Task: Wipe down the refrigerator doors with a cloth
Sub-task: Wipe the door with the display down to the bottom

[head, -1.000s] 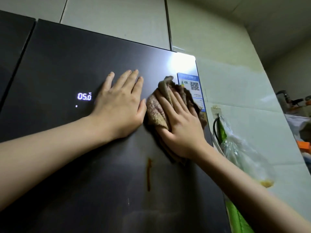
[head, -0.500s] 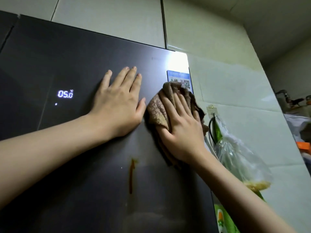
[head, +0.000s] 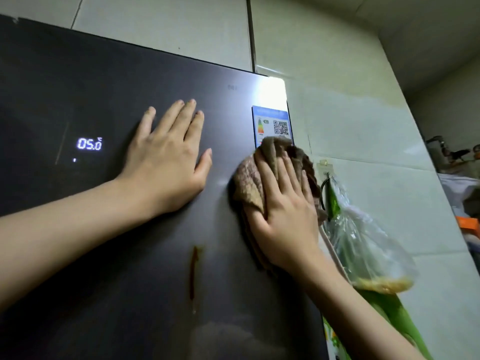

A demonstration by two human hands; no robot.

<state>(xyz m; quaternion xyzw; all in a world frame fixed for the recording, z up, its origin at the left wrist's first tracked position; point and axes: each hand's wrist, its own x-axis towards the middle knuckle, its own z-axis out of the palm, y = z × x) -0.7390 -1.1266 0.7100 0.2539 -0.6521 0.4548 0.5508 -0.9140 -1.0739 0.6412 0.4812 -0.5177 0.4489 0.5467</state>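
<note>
The dark glossy refrigerator door (head: 104,87) fills the left and middle of the head view. My right hand (head: 283,216) presses a bunched brown cloth (head: 249,183) flat against the door near its right edge, just under a blue label with a QR code (head: 272,126). My left hand (head: 168,162) lies flat on the door with fingers spread, a short way left of the cloth and holding nothing. A brown vertical drip stain (head: 193,271) runs down the door below and between both hands. A lit display reading 05.0 (head: 89,144) glows to the left.
A clear plastic bag (head: 363,250) with green and yellow contents hangs from a wall hook (head: 326,168) right beside the door's edge. Pale tiled wall (head: 376,152) runs along the right. Cluttered items (head: 457,157) sit at far right.
My right hand with the cloth has slid to the right and down, away from my left hand, uncovering more of the QR label. My left hand stays planted on the door.
</note>
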